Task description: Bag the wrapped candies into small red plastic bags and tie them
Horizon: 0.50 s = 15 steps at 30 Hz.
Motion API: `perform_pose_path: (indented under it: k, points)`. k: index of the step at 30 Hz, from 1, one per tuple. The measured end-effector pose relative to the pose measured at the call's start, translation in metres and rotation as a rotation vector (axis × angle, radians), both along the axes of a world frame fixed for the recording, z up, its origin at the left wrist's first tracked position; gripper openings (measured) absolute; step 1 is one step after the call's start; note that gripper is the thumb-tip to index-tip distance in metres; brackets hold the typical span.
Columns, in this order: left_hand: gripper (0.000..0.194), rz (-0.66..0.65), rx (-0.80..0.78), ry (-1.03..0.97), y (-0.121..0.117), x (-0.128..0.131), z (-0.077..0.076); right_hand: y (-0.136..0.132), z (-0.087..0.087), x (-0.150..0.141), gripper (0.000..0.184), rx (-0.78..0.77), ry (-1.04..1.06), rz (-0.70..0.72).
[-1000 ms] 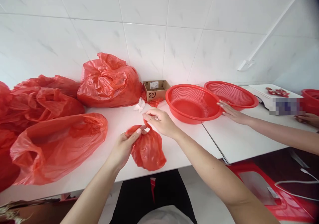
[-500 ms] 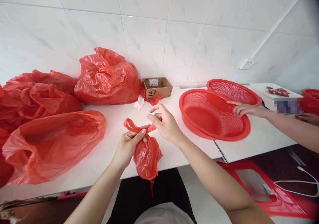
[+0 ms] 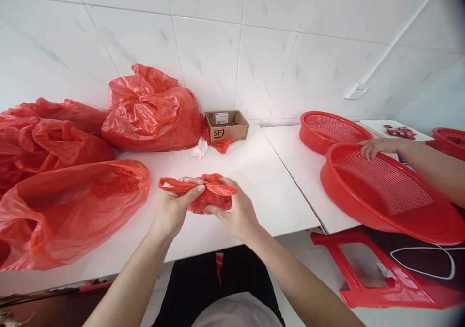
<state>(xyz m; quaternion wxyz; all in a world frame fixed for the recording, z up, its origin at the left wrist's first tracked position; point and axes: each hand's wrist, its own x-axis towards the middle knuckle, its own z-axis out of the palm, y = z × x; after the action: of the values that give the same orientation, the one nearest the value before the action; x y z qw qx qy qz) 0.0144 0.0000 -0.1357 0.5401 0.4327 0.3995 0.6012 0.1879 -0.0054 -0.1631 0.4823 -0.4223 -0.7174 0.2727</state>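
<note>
A small red plastic bag [image 3: 209,202] is held between my two hands above the white table [image 3: 271,203]. My left hand [image 3: 173,208] pinches its gathered neck, with a loop of the handle sticking out to the left. My right hand [image 3: 238,208] wraps round the bag's right side, thumb below and fingers behind, partly hidden by the plastic. What the bag contains cannot be made out. To the left lies a large red plastic bag [image 3: 83,220] with its mouth gaping.
Full red bags [image 3: 152,114] stand along the wall, beside a cardboard box [image 3: 232,132] and a crumpled tissue [image 3: 199,148]. At right, another person's hand [image 3: 378,147] grips a tilted red basket [image 3: 358,210]; a second basket [image 3: 316,135] sits behind. A red stool [image 3: 392,293] is below.
My right hand has come down from above the knot to grip the bag, which is now lifted rather than hanging. The other person has pulled the near basket rightward and tilted it.
</note>
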Motion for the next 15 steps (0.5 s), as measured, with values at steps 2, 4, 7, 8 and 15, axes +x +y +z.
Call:
perform_pose_path:
  k: [2, 4, 7, 8, 15]
  points:
    - [0.014, 0.035, -0.033, -0.096, 0.003, -0.003, -0.003, 0.008, -0.019, 0.001, 0.017, -0.029, -0.067, 0.01]
    - [0.016, 0.105, -0.058, -0.144, 0.005, -0.011, -0.007, 0.015, -0.032, 0.008, 0.013, -0.12, -0.134, 0.01]
    - [0.018, 0.142, -0.066, -0.142, 0.005, -0.019, -0.013, 0.016, -0.027, 0.021, 0.014, -0.209, -0.204, 0.03]
    - [0.019, 0.131, -0.072, -0.13, 0.004, -0.019, -0.014, 0.015, -0.02, 0.023, 0.014, -0.186, -0.214, 0.018]
    - [0.021, -0.111, -0.143, 0.089, -0.009, 0.007, -0.004, 0.024, -0.002, -0.013, 0.059, -0.057, -0.367, 0.149]
